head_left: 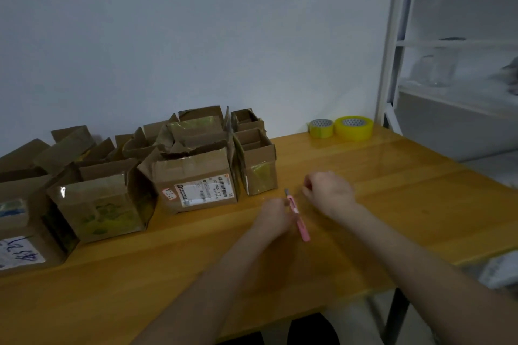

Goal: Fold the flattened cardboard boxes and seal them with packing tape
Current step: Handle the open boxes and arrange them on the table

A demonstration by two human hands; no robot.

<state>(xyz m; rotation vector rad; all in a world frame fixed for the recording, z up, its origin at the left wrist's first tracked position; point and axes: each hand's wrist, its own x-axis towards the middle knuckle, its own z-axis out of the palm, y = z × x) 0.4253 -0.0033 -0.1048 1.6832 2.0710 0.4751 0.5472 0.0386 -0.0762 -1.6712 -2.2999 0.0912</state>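
1. Fingers of the left hand curl round a pink utility knife, held in front and to the right of the labelled box, blade end pointing away
2. The right hand, further right of the labelled box, has its fingers curled near the blade tip; blur hides whether they pinch anything
3. Around and left of the labelled box stand other cardboard boxes, folded up and taped with yellowish tape, many top flaps open
4. Two tape rolls sit well right of the labelled box, by the wall
5. Judging by this, folding looks mostly done; no flat box shows, and the open tops appear left to seal
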